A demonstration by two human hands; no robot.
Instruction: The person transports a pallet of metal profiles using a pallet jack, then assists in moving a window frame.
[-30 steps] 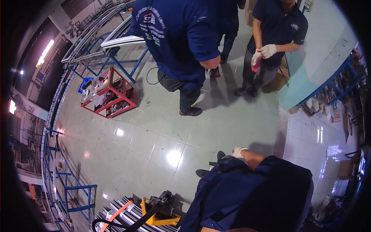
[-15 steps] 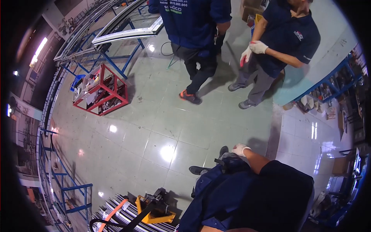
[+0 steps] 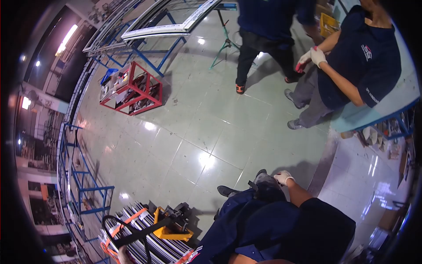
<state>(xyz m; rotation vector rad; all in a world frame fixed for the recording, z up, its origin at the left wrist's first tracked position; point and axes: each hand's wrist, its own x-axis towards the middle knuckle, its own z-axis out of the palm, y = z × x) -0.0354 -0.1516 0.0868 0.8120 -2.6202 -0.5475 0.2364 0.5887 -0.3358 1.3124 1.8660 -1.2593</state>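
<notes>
My right hand (image 3: 283,177), in a white glove, hangs beside my right thigh. Its fingers look curled in, and nothing shows in them. At the bottom edge a pale shape, apparently my left hand (image 3: 124,256), is cut off beside a black looped handle (image 3: 132,238). Whether it touches that handle cannot be made out. The handle leads to a yellow-orange wheeled piece like a pallet jack (image 3: 173,232). Long light-coloured profiles (image 3: 143,235) lie bundled with orange straps next to it.
Ahead, one co-worker (image 3: 266,48) stands facing away; another (image 3: 351,66) holds white-gloved hands together. A red-framed cart (image 3: 147,103) with tools is at left. Beyond it, a white window frame (image 3: 171,28) rests on blue stands. Blue racks (image 3: 94,189) line the left side.
The view has shifted, and the cart, stands and second co-worker appear farther right. The co-worker facing away has stepped right, uncovering a green tripod. The pale hand shape has appeared at the bottom.
</notes>
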